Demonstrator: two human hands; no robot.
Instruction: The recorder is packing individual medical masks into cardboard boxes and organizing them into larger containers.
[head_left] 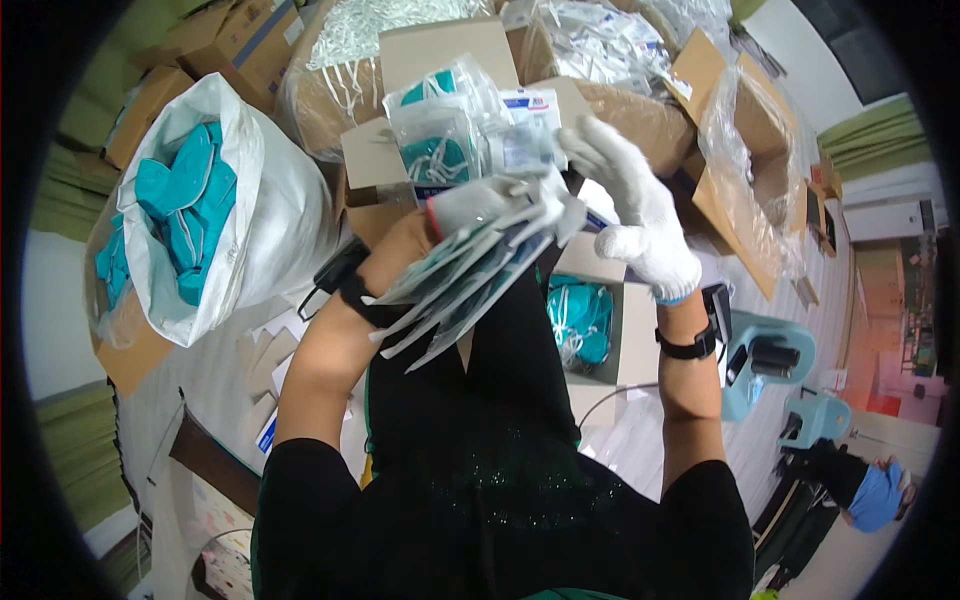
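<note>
My left hand (478,203), in a white knit glove, grips a fanned stack of clear plastic pouches (470,270) whose contents look teal and white. My right hand (645,205), gloved the same way, is raised beside the stack with fingers stretched out and nothing in it. Just beyond my hands, an open carton (440,42) holds more clear pouches (432,155) with teal folded face masks and white straps inside. A small flat packet (525,147) lies against them, near my right fingertips. The far end of the held stack is partly hidden by my left hand.
To the left stands a white woven sack (285,210) full of teal masks (190,215). Below my right hand, a carton (632,335) contains teal masks. Large plastic-lined boxes (600,50) stand at the back. Blue-green stools (745,395) are at right, with a person (875,495) farther off.
</note>
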